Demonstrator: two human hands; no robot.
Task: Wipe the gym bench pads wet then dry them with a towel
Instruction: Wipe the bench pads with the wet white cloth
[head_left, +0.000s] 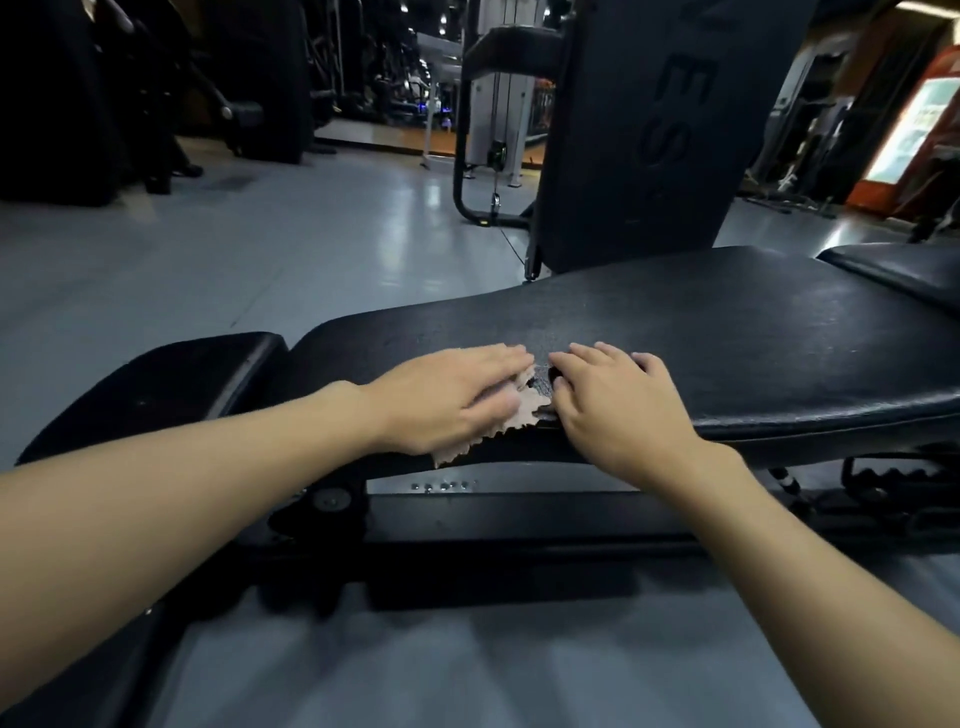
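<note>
A long black bench pad (727, 332) runs across the middle of the view, with a smaller black seat pad (171, 379) at its left end. My left hand (447, 400) lies flat, fingers straight, pressing a pinkish-beige cloth (524, 410) onto the near edge of the long pad. Most of the cloth is hidden under that hand; a corner hangs over the pad's edge. My right hand (618, 405) rests just right of it on the pad, fingers lightly bent, touching the cloth's right edge. Whether it pinches the cloth is unclear.
The bench's black steel frame (519, 525) runs below the pads on a grey floor (260, 249). A tall upright black pad (660, 119) stands right behind the bench. Another black pad (898, 270) sits at the far right. A cable machine (493, 119) and dark equipment stand farther back.
</note>
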